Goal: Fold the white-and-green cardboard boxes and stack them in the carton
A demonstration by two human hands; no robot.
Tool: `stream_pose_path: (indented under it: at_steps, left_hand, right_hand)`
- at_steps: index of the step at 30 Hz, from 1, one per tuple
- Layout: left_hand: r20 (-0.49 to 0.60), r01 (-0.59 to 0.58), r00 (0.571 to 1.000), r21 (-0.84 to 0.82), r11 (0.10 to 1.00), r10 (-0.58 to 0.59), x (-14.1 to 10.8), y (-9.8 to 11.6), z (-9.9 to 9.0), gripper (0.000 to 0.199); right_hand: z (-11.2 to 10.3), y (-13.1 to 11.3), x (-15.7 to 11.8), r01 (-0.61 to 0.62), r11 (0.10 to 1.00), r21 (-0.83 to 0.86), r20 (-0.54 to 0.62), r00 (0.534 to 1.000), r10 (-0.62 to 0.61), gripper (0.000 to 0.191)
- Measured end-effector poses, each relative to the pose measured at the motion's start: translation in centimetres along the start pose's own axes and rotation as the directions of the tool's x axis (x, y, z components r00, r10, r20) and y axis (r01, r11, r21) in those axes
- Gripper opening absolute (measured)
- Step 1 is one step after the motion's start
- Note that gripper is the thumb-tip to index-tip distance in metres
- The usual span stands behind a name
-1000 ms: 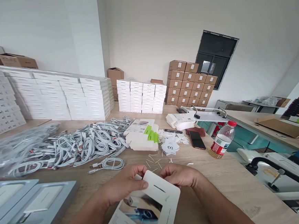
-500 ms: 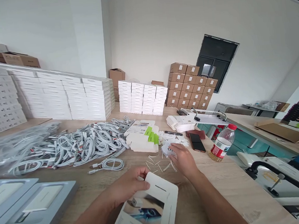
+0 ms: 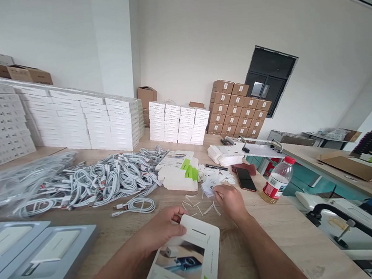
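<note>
My left hand grips the top flap of a flat printed carton, thumb in front. The carton is white, with a picture of a charger and phone and a green corner; its lower end runs out of view. To its right, my right hand has its fingers pinched together at the edge of a small pile of white paper labels. Whatever lies between those fingertips is hidden. Thin paper strips lie scattered between the hands. Beyond them rests a stack of flat cartons with green corners.
Coiled white cables heap at left, with one separate coil nearer. Grey trays hold white blocks at lower left. A phone and a drink bottle stand at right. White boxes are stacked behind.
My right hand has drawn its fingers back slightly from over the printed labels, curling them in at the pile's near edge. My left hand keeps its grip; the carton has tilted slightly.
</note>
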State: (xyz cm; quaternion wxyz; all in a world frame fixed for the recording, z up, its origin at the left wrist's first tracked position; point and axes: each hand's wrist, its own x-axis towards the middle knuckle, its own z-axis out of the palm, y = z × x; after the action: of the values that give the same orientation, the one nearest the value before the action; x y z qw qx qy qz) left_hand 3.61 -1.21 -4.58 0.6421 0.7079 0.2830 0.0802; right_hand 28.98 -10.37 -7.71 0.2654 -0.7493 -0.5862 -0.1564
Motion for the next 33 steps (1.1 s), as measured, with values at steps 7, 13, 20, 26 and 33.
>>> stream_pose_path:
  at_steps: [7, 13, 20, 26, 33]
  left_hand:
    - [-0.113, -0.061, 0.992, -0.069, 0.996, 0.053, 0.1, 0.2, -0.8, 0.035]
    - [-0.056, -0.014, 0.998, -0.013, 1.0, 0.013, -0.1, 0.3, -1.3, 0.023]
    - [0.059, 0.011, 0.998, 0.137, 0.99, -0.019, 0.5, -1.2, -0.1, 0.027]
    - [0.06, -0.013, 0.998, 0.182, 0.983, 0.002, 1.4, -2.3, 0.1, 0.028]
    - [0.052, -0.022, 0.999, 0.172, 0.985, 0.013, 1.8, -2.8, 0.1, 0.033]
  right_hand:
    - [-0.4, -2.1, 0.0, -0.013, 0.953, 0.302, -0.083, 0.996, 0.04, 0.026]
    - [-0.8, 0.7, 0.6, -0.186, 0.929, 0.32, -0.09, 0.97, 0.226, 0.028]
    - [-0.2, 7.1, 0.4, -0.384, 0.916, 0.118, -0.113, 0.911, 0.397, 0.042]
    - [2.7, 6.5, 1.2, -0.433, 0.893, -0.127, 0.076, 0.893, 0.444, 0.043]
    - [2.4, 7.0, 4.1, -0.409, 0.851, -0.33, 0.177, 0.858, 0.482, 0.019]
